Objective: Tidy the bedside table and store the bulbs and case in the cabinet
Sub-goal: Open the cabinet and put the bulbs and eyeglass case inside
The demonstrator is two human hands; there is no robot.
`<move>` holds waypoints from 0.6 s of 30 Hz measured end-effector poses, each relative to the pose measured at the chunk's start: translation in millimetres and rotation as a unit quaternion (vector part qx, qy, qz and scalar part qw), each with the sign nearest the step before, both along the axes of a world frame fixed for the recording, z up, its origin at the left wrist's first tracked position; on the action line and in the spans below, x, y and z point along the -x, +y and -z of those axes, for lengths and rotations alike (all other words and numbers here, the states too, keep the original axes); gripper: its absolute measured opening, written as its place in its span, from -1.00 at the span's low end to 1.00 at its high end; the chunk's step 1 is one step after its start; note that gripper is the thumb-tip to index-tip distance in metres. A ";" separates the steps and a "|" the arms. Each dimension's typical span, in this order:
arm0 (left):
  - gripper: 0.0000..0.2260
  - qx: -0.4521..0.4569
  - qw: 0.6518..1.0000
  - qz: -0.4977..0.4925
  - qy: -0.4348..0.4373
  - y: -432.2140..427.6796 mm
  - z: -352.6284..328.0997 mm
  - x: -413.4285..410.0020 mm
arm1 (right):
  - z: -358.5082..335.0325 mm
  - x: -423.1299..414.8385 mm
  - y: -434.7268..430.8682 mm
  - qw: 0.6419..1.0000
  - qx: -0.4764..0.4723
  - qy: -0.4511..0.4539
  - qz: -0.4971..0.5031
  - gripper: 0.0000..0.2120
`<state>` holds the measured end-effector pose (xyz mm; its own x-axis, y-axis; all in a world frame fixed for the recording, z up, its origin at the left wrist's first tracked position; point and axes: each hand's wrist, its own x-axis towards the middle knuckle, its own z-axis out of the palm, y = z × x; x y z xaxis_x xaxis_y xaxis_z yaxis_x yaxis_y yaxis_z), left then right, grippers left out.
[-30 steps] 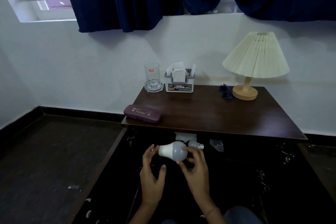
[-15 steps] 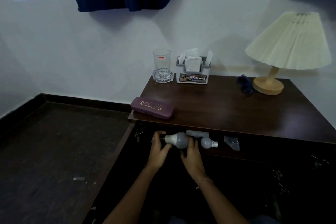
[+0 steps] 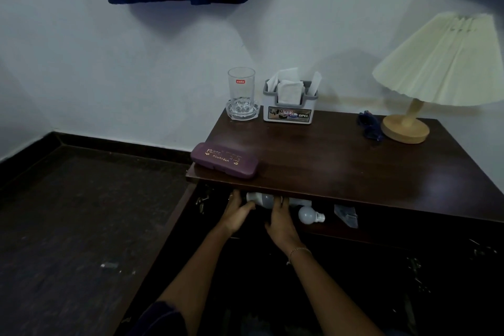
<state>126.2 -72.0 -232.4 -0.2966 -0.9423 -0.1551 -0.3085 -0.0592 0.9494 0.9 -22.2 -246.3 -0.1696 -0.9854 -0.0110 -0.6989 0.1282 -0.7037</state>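
A large white bulb [image 3: 262,199] lies on its side just under the front edge of the dark wooden bedside table [image 3: 341,161], inside the open cabinet. My left hand [image 3: 236,211] grips its base end and my right hand [image 3: 281,219] holds its round end; the fingertips are hidden under the tabletop. A smaller white bulb [image 3: 309,215] lies on the cabinet shelf to the right of my right hand. The purple spectacle case [image 3: 224,160] sits at the table's front left corner.
On the table's back edge stand a glass [image 3: 241,90] in a glass dish, a grey tissue holder [image 3: 289,106], a blue cloth item [image 3: 369,126] and a lamp [image 3: 425,82]. A grey scrap [image 3: 345,215] lies in the cabinet. The cabinet door edge [image 3: 174,215] stands at left.
Both hands have carried the large bulb forward from in front of the cabinet to under the tabletop, beside the smaller bulb. The camera has moved closer and left.
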 end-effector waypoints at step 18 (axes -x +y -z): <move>-0.66 0.219 0.963 -0.095 -0.126 79.6 4.6 -12.3 | -5.2 -6.2 39.3 0.998 0.041 0.054 0.001 -0.45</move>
<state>138.5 7.6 -237.0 -0.1176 -0.9671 0.2254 -0.5553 0.2522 0.7925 7.1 17.1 -241.2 -0.1680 -0.9818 0.0891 -0.7714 0.0746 -0.6320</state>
